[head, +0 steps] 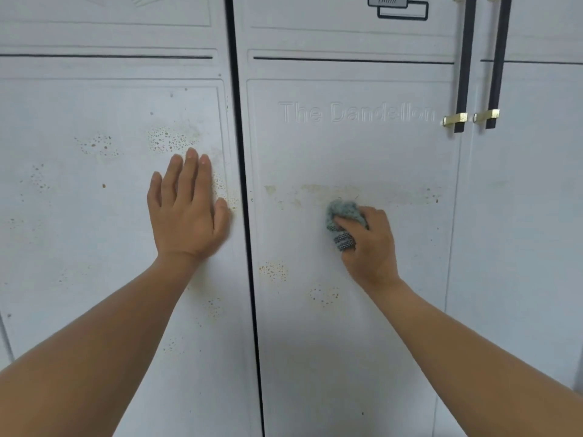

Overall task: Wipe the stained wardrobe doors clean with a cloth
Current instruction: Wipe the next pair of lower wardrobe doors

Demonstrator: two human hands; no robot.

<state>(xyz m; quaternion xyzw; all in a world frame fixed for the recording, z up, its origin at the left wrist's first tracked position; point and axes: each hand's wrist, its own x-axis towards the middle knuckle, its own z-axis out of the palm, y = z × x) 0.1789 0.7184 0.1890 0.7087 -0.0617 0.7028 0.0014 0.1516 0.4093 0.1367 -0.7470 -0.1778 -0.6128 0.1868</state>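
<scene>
On the middle wardrobe door (362,342), pressing a scrunched grey-blue cloth (344,212) with the right hand (372,247), fingers curled tight round it. Just under a long smeary yellow-brown stain (315,188), touching its lower edge. On the left wardrobe door (94,231), lying flat with the left hand (187,216), fingers straight and close together, holding nothing. Around that hand, patches of small brown spots (167,140). Lower down on the middle door, another spotty patch (273,271). Up high to the right, two black handles (462,74) with gold ends.
</scene>
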